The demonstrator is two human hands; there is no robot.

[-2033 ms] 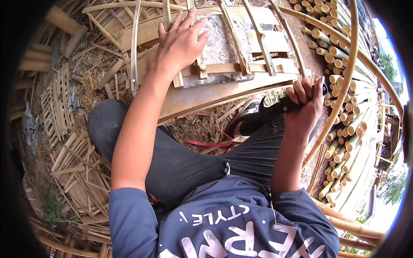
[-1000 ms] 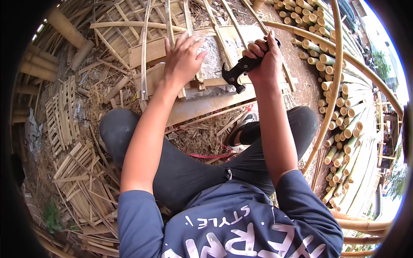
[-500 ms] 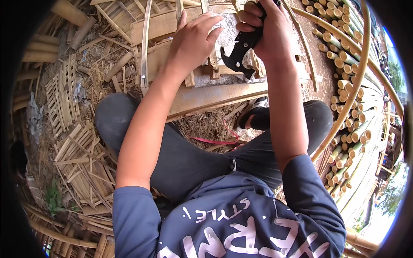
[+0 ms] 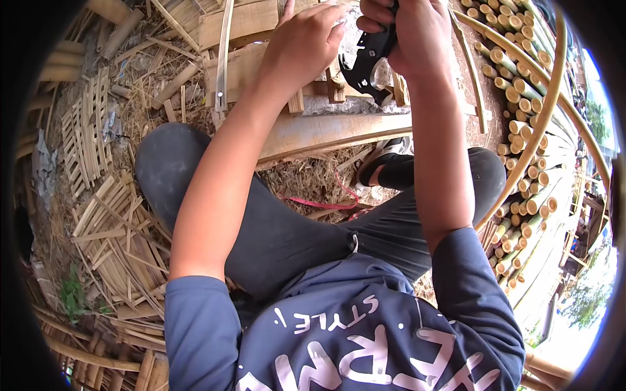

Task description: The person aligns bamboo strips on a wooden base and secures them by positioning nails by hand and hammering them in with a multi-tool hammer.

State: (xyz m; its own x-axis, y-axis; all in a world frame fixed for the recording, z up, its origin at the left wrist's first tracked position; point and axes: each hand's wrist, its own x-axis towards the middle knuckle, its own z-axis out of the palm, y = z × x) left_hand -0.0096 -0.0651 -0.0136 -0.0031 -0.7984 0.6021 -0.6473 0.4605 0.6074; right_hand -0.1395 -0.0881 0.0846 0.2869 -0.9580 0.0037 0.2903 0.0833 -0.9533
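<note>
My right hand is wrapped round a black multi-tool hammer, whose riveted, claw-shaped head points down toward my lap. To its left, my left hand is stretched out with thumb and fingers apart, over narrow bamboo strips. Another short bamboo piece ends just left of the tool's head. Under these lie a rough grey block and wooden boards. A long plank runs across in front of my crossed legs. The tips of some left fingers are near the frame's top edge.
Stacked bamboo poles fill the right side, with a long curved pole before them. Split bamboo scraps and a slatted bamboo panel lie at left. A pink strap lies on the shavings between my legs.
Both hands and the boards sit slightly higher in view and the hands a little further right. The hammer's head has shifted slightly up; my right hand keeps its grip.
</note>
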